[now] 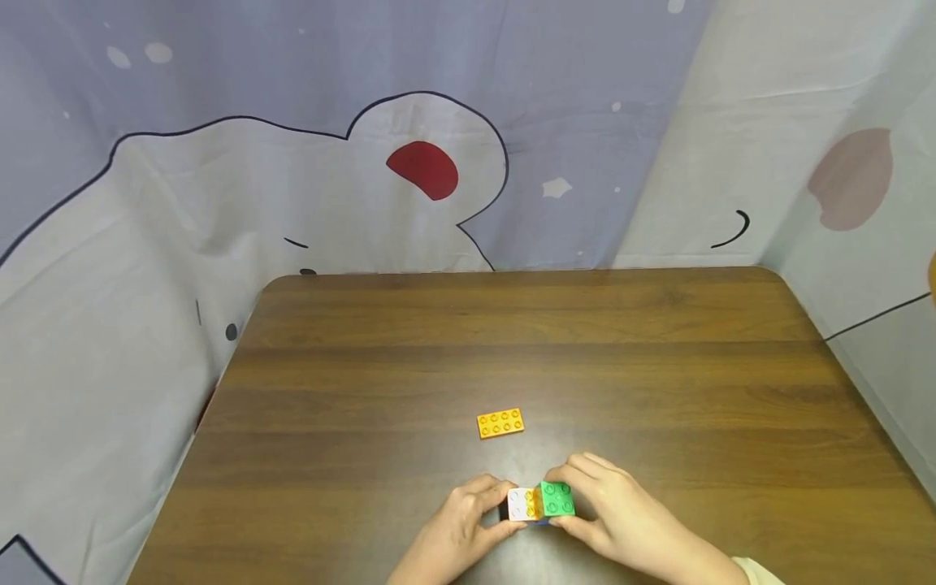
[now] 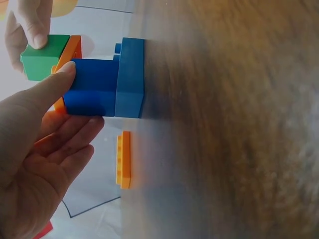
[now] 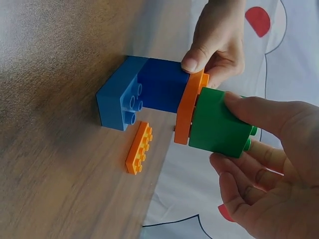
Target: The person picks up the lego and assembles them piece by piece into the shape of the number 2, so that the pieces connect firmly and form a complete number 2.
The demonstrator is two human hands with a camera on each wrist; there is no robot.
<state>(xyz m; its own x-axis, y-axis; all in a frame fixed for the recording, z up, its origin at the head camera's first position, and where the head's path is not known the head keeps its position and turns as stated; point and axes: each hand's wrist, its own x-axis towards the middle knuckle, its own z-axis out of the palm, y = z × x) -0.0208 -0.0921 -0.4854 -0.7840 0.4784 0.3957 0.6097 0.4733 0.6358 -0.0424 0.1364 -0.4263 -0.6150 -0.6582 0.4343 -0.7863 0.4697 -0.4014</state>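
A light blue brick (image 3: pixel 113 97) stands on the table, with a dark blue brick (image 2: pixel 92 87) on top of it and set over to one side. An orange studded plate (image 3: pixel 187 112) lies across the dark blue brick; its left part looks washed-out white in the head view. My left hand (image 1: pixel 462 520) pinches the dark blue brick just under the plate, thumb on one side and fingers on the other. My right hand (image 1: pixel 610 508) grips a green brick (image 3: pixel 219 123) between thumb and fingers, its underside right at the plate's right part, studs facing up.
A loose yellow-orange plate (image 1: pixel 500 423) with several studs lies flat on the wooden table (image 1: pixel 351 390), beyond the hands. A patterned cloth (image 1: pixel 292 195) hangs along the table's back and sides.
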